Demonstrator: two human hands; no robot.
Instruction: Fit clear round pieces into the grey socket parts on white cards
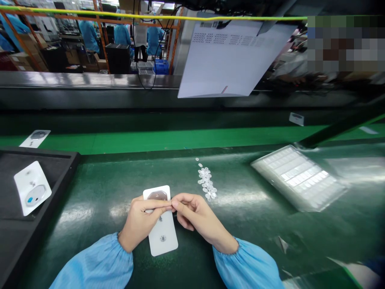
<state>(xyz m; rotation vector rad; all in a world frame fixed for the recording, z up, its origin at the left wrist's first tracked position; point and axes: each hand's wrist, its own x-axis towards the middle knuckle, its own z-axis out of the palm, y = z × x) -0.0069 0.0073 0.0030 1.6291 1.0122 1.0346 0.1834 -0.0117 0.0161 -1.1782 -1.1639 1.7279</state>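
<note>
Over a white rounded panel on the green bench, my left hand and my right hand meet fingertip to fingertip. The thumb and forefinger of each are pinched together; whatever lies between them is too small to make out. The panel has a dark round window at its far end, partly behind my left fingers, and small dark marks lower down. Beyond my right hand lies a strip of small clear round discs, piled loosely on the bench.
To the right rests a clear tray with pale rectangular sections. At left, a dark tray holds another white panel. More panels lie on the bright green belt behind. A white monitor back hangs overhead. People in blue work in the background.
</note>
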